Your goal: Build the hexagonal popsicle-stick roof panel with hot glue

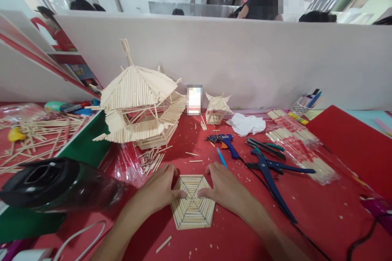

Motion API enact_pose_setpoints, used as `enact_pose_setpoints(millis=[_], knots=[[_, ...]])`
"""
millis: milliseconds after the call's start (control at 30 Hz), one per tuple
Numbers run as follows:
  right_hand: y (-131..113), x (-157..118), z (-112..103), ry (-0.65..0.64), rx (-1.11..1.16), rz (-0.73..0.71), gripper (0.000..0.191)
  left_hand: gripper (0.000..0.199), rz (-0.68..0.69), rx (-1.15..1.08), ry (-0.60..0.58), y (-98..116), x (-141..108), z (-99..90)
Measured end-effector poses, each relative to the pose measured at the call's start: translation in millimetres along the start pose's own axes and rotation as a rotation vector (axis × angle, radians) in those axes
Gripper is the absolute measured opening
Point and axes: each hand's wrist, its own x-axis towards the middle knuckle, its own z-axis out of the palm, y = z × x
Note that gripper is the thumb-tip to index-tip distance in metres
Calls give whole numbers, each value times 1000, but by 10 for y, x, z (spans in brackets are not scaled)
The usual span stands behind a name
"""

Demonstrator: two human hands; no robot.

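A hexagonal panel of wooden sticks (196,214) lies low over the red tabletop in front of me, with dark lines running from its centre to its corners. My left hand (163,185) grips its upper left side, thumb on top near the centre. On the upper right side my right hand (222,187) does the same, its thumb pointing inward. The other fingers curl over the edges and are partly hidden. Just beyond, a blue pen (221,157) and a blue glue gun (225,142) rest on the table. Short cut sticks (154,161) are heaped beyond my left hand.
A large stick pavilion (137,102) and a small one (218,108) stand at the back. Blue-handled cutters (269,167), a stapler-like tool (265,148), white tissue (246,124) and bagged sticks (301,142) lie right. A dark bottle (64,185) is left. A white partition (229,57) rises behind.
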Motion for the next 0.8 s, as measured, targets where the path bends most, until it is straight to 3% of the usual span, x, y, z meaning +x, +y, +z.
enact_pose_setpoints(millis=[233, 367, 500, 667, 800], knots=[[16, 12, 1, 23, -32, 2, 38, 31, -71, -92, -42, 22, 11, -31], [74, 40, -21, 29, 51, 22, 35, 27, -55, -431, -130, -8, 75, -14], [160, 71, -21, 74, 286, 82, 35, 25, -3, -684, -62, 63, 132, -32], [197, 94, -23, 75, 848, -123, 52, 35, 105, -635, 72, 143, 108, -109], [187, 77, -62, 72, 836, -238, 40, 41, 163, -473, 99, 156, 58, -155]])
